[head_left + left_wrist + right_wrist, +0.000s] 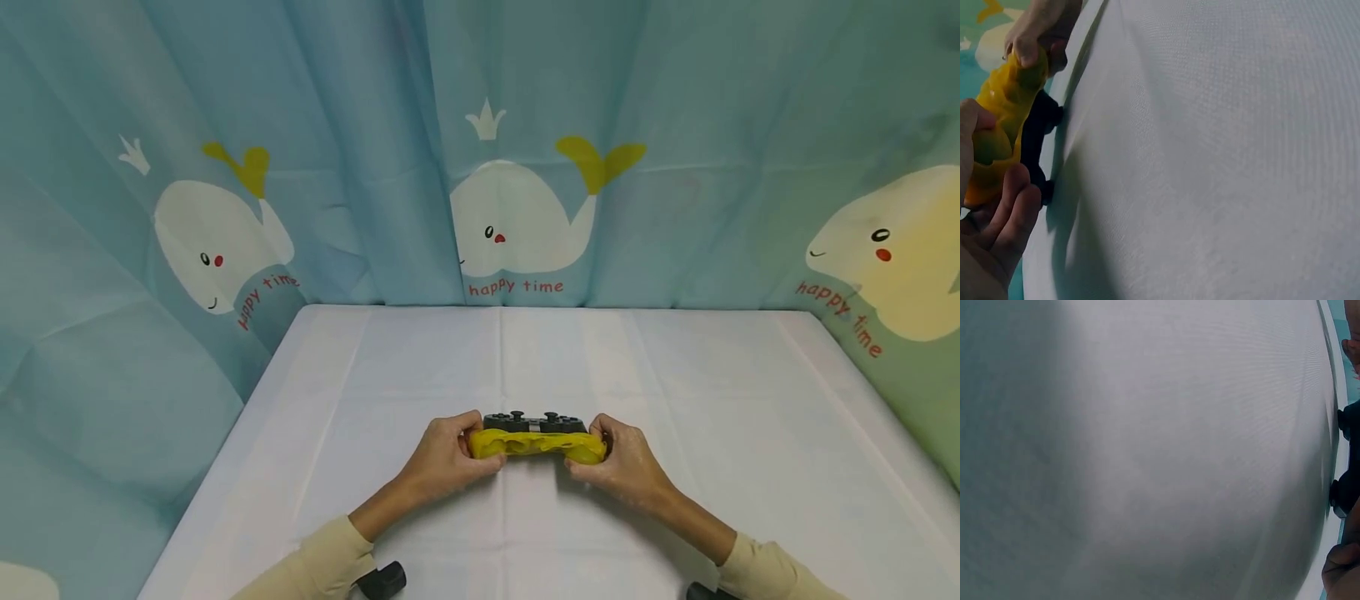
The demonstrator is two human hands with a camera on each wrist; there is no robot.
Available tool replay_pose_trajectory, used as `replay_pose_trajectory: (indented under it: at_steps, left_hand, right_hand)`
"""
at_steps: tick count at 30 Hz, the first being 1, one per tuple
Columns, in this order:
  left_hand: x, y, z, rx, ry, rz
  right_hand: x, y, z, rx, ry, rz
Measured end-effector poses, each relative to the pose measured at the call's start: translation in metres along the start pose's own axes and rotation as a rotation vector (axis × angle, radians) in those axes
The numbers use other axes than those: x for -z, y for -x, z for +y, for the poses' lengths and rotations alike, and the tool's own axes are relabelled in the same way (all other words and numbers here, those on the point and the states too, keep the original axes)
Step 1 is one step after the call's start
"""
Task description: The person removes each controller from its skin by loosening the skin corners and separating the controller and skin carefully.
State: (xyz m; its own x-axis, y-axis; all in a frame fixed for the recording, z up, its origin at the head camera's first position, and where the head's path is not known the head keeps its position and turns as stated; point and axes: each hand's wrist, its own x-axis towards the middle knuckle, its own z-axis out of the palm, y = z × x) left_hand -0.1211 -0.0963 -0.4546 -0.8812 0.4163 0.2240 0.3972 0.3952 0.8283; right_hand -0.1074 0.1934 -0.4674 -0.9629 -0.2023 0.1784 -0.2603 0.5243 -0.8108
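A black game controller (534, 424) with two thumbsticks on top is held above the white table, near its middle. Soft yellow rubbery cover (536, 442) material wraps its near side, while the black far part shows bare. My left hand (448, 457) grips the left end between thumb and fingers. At the opposite end my right hand (624, 463) pinches the yellow cover the same way. In the left wrist view the cover (1007, 100) looks stretched and dented under the left thumb. The right wrist view catches only the edge of the controller (1354, 444) and some fingers (1342, 565).
A white cloth covers the table (420, 358), with fold lines across it. Blue curtains (360, 125) printed with whales hang around its back and sides. Black straps with small devices (384, 581) sit at both wrists by the beige sleeves (322, 562).
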Motion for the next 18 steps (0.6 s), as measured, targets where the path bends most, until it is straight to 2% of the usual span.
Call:
replay_pose_trajectory:
  at_steps: [9,18]
  left_hand:
    - [-0.009,0.003,0.000,-0.081,-0.211,0.099]
    - [-0.018,0.000,-0.008,-0.145,-0.246,0.220]
  right_hand:
    - [-0.003,0.003,0.001,-0.016,-0.020,0.028]
    - [-0.005,0.000,0.004,0.014,0.007,0.122]
